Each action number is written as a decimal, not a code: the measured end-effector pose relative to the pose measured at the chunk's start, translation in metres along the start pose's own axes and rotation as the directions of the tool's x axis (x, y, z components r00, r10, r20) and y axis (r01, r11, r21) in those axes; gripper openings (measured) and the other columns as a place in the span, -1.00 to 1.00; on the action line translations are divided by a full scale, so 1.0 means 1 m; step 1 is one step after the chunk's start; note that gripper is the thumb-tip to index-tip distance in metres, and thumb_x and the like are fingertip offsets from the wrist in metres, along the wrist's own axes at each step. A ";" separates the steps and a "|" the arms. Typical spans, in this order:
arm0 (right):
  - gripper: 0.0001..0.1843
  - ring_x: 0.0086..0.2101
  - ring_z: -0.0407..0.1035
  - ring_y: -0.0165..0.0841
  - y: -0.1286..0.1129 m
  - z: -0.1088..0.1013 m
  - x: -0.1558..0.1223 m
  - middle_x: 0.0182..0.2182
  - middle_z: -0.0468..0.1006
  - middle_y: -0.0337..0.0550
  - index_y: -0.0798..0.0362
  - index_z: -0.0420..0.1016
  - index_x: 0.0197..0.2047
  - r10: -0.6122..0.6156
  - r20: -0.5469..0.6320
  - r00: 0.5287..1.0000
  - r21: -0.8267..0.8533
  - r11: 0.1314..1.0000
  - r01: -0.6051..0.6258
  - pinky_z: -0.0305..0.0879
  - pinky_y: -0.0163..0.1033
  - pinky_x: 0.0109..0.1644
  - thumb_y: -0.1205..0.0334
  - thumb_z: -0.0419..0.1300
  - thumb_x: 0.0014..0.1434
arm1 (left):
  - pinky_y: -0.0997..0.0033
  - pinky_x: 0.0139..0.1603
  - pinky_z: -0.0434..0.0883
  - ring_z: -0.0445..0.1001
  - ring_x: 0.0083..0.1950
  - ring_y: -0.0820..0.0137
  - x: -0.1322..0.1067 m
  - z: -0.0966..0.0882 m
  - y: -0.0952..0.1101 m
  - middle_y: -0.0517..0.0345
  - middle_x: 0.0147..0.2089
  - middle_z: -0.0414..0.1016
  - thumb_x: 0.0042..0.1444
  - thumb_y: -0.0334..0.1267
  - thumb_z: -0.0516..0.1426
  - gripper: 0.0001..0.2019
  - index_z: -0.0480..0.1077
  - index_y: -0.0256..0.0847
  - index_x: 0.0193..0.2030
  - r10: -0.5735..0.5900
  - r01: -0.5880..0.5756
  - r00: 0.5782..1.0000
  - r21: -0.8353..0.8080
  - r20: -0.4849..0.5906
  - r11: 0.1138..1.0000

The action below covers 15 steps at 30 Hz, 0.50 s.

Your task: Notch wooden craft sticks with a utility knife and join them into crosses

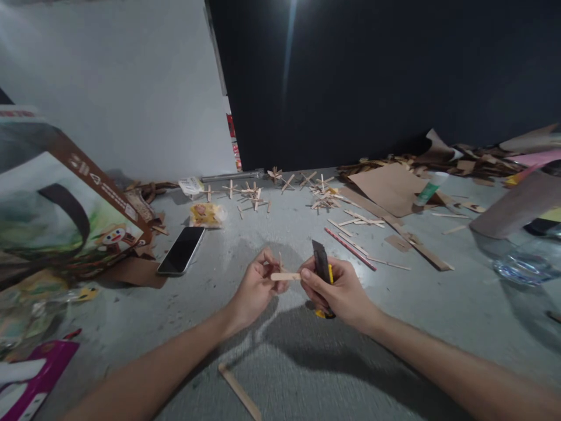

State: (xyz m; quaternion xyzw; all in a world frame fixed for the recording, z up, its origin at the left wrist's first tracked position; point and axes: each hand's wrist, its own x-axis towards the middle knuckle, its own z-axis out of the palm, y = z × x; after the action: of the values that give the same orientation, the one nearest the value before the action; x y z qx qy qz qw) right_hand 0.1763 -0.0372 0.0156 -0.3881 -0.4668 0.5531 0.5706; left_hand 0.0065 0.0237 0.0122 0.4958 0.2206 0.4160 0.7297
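A pale wooden craft stick lies level between my two hands. Its rounded end is at the fingers of my left hand, which is closed. A thin upright sliver of wood shows above those fingertips. My right hand pinches the other end of the stick between thumb and finger. That same hand also grips a black and yellow utility knife, held upright against the palm. Whether the knife's blade is out, I cannot tell. Nearer to me, another craft stick rests on the grey table.
Several crossed-stick pieces stand at the back. Loose sticks and a red striped straw lie beyond my right hand. On the left are a phone, a yellow packet and a printed bag. Cardboard and a clear cup occupy the right.
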 end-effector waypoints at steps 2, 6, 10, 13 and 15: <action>-0.45 -0.73 0.01 -0.57 0.000 0.001 0.000 -0.68 0.29 -0.43 0.00 0.47 -0.36 -0.002 -0.004 1.000 -0.006 1.000 0.002 0.03 -0.40 -0.70 -0.32 0.48 0.14 | 0.46 -0.39 0.17 0.22 -0.53 0.53 0.001 -0.002 -0.001 0.40 -0.55 0.35 0.02 -0.19 0.48 -0.51 0.18 -0.11 -0.35 0.044 -0.043 0.999 0.034 -0.017 0.998; -0.49 -0.70 0.06 -0.54 -0.008 -0.003 0.001 -0.68 0.29 -0.40 0.02 0.55 -0.35 -0.036 -0.035 0.999 -0.113 0.993 0.032 0.05 -0.39 -0.68 -0.27 0.49 0.14 | 0.48 -0.41 0.15 0.24 -0.52 0.53 0.004 -0.007 -0.001 0.38 -0.54 0.33 0.04 -0.13 0.49 -0.50 0.18 -0.11 -0.37 0.101 -0.094 0.993 0.108 -0.056 0.990; -0.58 -0.70 0.08 -0.51 -0.017 -0.010 0.002 -0.70 0.28 -0.40 0.02 0.59 -0.35 -0.073 -0.030 0.997 -0.203 0.977 0.066 0.04 -0.37 -0.67 -0.16 0.50 0.15 | 0.45 -0.41 0.14 0.20 -0.54 0.53 0.004 -0.005 -0.001 0.40 -0.55 0.30 0.01 -0.06 0.52 -0.47 0.19 -0.10 -0.37 0.078 -0.073 0.995 0.090 -0.055 0.993; -0.65 -0.69 0.09 -0.50 -0.013 -0.009 0.004 -0.70 0.31 -0.37 0.01 0.61 -0.35 -0.090 -0.012 0.996 -0.226 0.970 0.085 0.06 -0.36 -0.65 -0.09 0.47 0.21 | 0.42 -0.40 0.13 0.22 -0.53 0.52 -0.001 0.001 -0.001 0.38 -0.53 0.31 0.03 -0.05 0.52 -0.47 0.21 -0.10 -0.37 0.039 -0.038 0.999 0.057 -0.021 0.998; -0.68 -0.69 0.10 -0.50 -0.005 -0.006 0.007 -0.68 0.33 -0.35 0.01 0.62 -0.35 -0.073 0.002 0.997 -0.220 0.973 0.072 0.08 -0.35 -0.65 -0.06 0.43 0.25 | 0.41 -0.42 0.10 0.23 -0.54 0.51 -0.005 0.005 -0.002 0.37 -0.53 0.32 0.09 -0.05 0.50 -0.50 0.22 -0.10 -0.36 0.006 -0.006 1.000 0.036 0.006 0.999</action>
State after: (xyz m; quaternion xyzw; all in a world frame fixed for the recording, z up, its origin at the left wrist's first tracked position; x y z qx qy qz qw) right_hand 0.1827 -0.0298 0.0198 -0.4332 -0.5374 0.4758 0.5452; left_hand 0.0079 0.0164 0.0118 0.5107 0.2244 0.4129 0.7200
